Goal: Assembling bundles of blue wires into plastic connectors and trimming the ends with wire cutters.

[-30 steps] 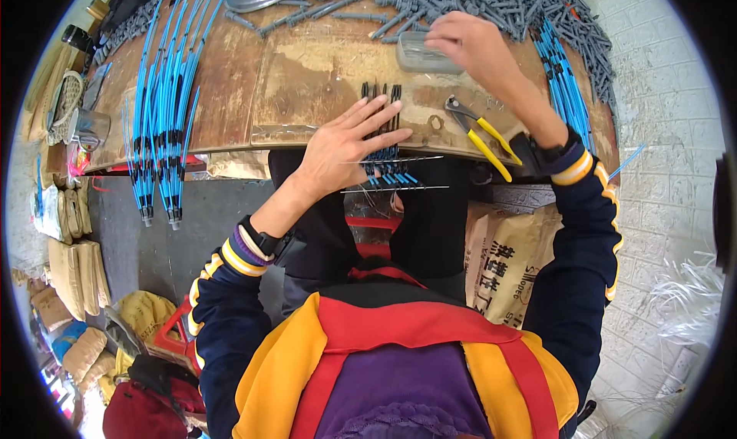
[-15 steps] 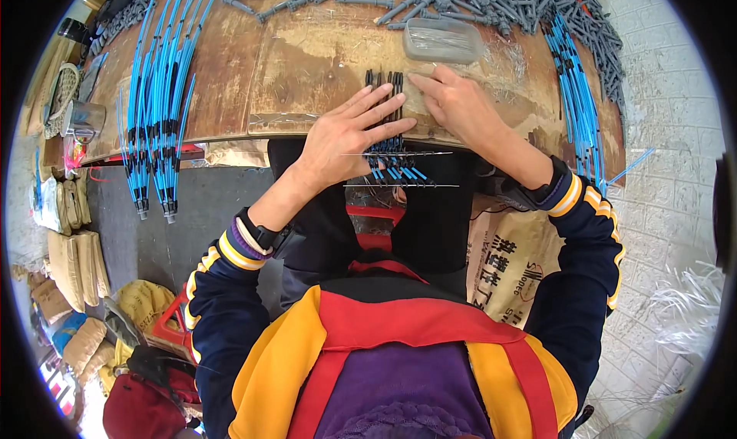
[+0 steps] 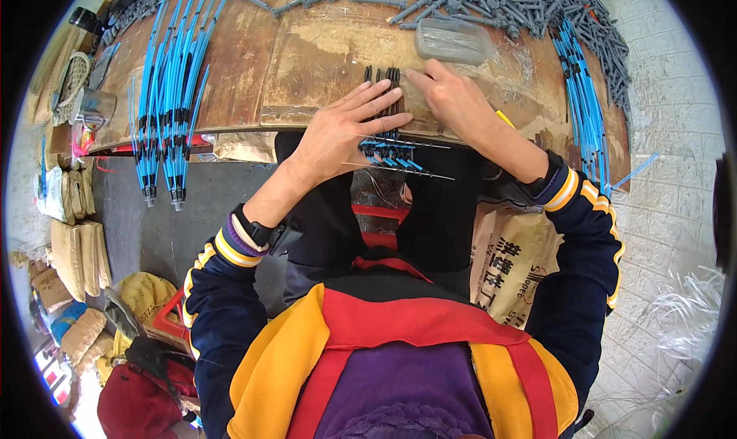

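My left hand [image 3: 345, 132] lies with spread fingers across a row of thin rods with black ends [image 3: 394, 78] at the table's front edge. Below that hand the rods' blue parts [image 3: 395, 162] stick out over my lap, crossed by two thin metal wires [image 3: 437, 176]. My right hand [image 3: 454, 101] rests on the tabletop just right of the black ends. One of its digits stretches toward them and another is bent; I see nothing held, though its palm side is hidden. Behind it stands a clear plastic box [image 3: 453, 41] of thin metal pins.
Grey plastic bolt-like parts [image 3: 507, 1] are heaped at the back of the wooden table [image 3: 307, 62]. Bundles of blue rods lie left [image 3: 173, 93] and right [image 3: 581, 93]; the left bundle overhangs the edge. A metal cup [image 3: 94, 105] stands at far left. A printed sack [image 3: 507, 262] lies below.
The view has shifted slightly. The two wires below my left hand now slant down to the right instead of lying level. Both hands stay at the rods, with little change in pose.
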Available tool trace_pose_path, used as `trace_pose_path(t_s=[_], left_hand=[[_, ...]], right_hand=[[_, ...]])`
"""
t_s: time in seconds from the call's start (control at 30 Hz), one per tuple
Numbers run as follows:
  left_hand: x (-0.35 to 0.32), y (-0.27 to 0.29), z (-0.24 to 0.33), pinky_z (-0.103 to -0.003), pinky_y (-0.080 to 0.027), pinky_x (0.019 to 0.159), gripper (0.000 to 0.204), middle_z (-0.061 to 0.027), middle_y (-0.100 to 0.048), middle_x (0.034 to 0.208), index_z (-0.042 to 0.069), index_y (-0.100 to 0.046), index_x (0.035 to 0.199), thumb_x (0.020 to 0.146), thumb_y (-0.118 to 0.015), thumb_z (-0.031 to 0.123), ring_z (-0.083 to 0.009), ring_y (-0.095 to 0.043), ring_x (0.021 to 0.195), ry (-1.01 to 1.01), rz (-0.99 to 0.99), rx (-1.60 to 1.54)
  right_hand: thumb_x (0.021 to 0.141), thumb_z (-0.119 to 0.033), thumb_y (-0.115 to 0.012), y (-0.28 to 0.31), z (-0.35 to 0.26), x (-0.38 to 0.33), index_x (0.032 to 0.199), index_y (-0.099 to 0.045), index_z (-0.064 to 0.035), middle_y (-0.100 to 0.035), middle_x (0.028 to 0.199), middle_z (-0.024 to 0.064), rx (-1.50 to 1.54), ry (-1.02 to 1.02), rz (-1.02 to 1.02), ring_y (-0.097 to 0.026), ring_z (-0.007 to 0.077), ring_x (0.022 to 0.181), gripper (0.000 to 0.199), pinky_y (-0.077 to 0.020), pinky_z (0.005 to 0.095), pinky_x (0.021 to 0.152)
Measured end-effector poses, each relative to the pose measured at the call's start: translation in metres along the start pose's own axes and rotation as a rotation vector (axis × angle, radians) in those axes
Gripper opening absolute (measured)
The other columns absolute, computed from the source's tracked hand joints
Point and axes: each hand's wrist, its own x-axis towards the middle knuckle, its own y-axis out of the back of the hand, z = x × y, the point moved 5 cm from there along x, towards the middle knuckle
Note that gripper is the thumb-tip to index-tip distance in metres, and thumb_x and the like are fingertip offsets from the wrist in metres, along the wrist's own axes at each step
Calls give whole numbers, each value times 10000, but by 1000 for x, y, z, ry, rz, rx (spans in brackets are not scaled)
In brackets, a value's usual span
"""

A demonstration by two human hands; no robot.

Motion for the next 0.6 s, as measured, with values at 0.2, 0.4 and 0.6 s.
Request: trace_pose_path(t_s=[0.2, 0.4, 0.6], left_hand=[[-2, -1, -1, -440, -333, 1151, 764, -72, -451, 1461, 230, -567, 1336, 602, -765, 157, -297, -394, 1366, -4, 12, 19], [-4, -2, -3, -435, -336, 1149, 735, -69, -456, 1457, 236, -570, 1332, 627, -773, 197, -295, -401, 1361, -6, 19, 38], [-5, -4, -4, -430, -340, 1146, 726, -65, -462, 1452, 237, -571, 1330, 632, -769, 202, -291, -405, 1358, -6, 12, 49]], right_hand=[[831, -32, -573, -1, 9, 8, 1090, -608, -24, -543, 900, 148, 20, 27, 36, -616, 380, 787, 262, -508, 456, 661], [843, -40, -584, 2, 4, 10, 1010, -587, -30, -538, 862, 146, 40, 30, 56, -607, 383, 762, 167, -501, 458, 645], [848, -43, -589, -4, 5, 9, 999, -572, -35, -535, 871, 147, 49, 24, 53, -605, 382, 764, 152, -500, 454, 640]])
